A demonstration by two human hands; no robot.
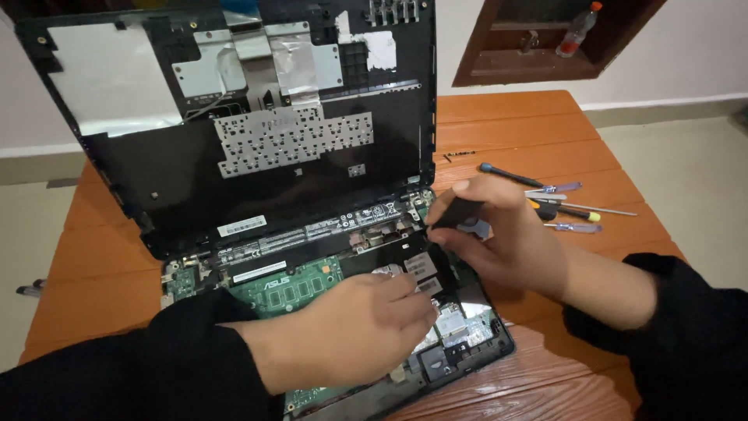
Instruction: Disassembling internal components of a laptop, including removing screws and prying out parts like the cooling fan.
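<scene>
— Laptop (257,257), all opened up, sits in the middle of the orange wooden table (514,125). See its green board (300,290)?

— Yes! And the black cover (234,117) stands tilted up at the far side, with silver patches on it.

— What is the left hand (351,331) doing?

— It lies flat on the insides, near the middle. Its fingers are bent down and touch the shiny parts. It holds nothing I can see.

— And the right hand (499,234)?

— It pinches a flat black strip (456,212) between thumb and fingers, just above the laptop's right side.

— What is farther right?

— Small screwdrivers (561,204) lie on the table, just behind that hand.
</scene>
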